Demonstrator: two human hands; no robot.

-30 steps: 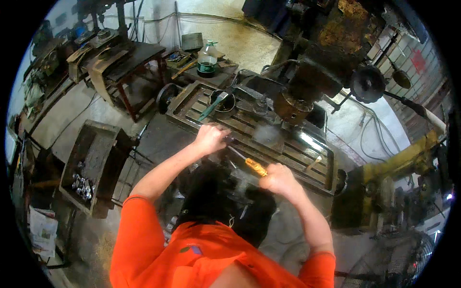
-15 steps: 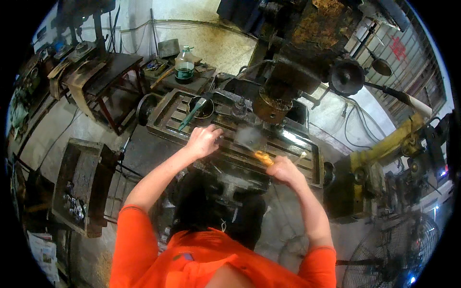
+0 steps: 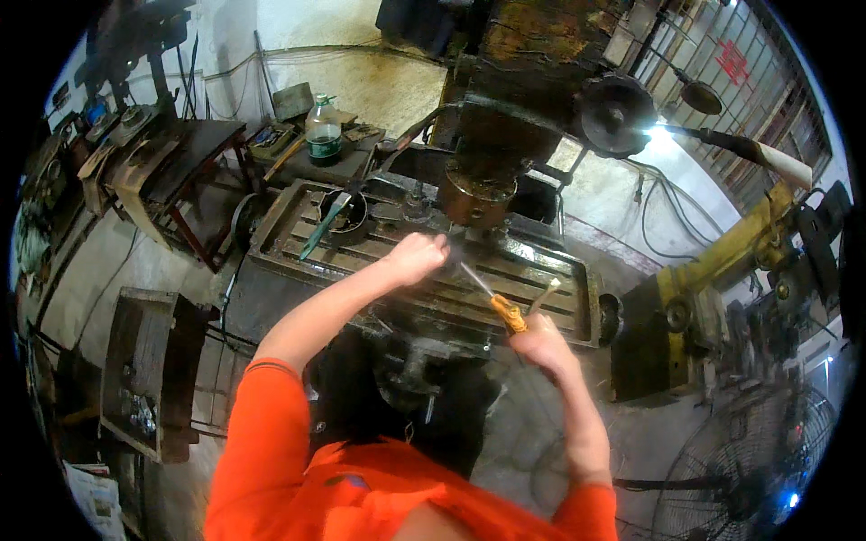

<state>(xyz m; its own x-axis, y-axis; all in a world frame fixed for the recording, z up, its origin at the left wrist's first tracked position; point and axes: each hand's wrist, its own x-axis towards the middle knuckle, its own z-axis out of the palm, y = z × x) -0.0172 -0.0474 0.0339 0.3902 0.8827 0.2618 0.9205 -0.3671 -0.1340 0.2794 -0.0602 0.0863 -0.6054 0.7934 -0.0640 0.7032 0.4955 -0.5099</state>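
The person leans over the slotted table (image 3: 541, 270) of a milling machine (image 3: 501, 135); both forearms come up from the lower edge in orange sleeves. The right hand (image 3: 539, 335) is closed round the orange handle of a thin tool (image 3: 494, 296), apparently a screwdriver or scriber; the handle sits just above the fist at the near edge of the table; the bright metal shank slants up and left toward the round spindle head (image 3: 478, 200). The left hand (image 3: 417, 255) is curled into a loose fist over the table, just left of the shank's tip; whether it pinches anything cannot be told, as the fingers face away from the camera.

Handling, as a judgement: the tool looks light and stiff; the shank is narrow and would likely flex or slip if loaded sideways; the handle is the proper place to take hold, and the grip there looks firm. The table surface appears oily and dark, so a slip off the slot edges is a fair risk.

Surroundings: a dark round pot (image 3: 346, 215) with a green-handled brush (image 3: 325, 225) stands on the table's left end; a clear bottle (image 3: 323, 132) with green liquid stands on a cluttered desk (image 3: 311, 167) behind; a yellow machine (image 3: 722, 261) stands to the right; a floor fan (image 3: 749, 487) sits at lower right; a crate (image 3: 144, 370) lies at left.
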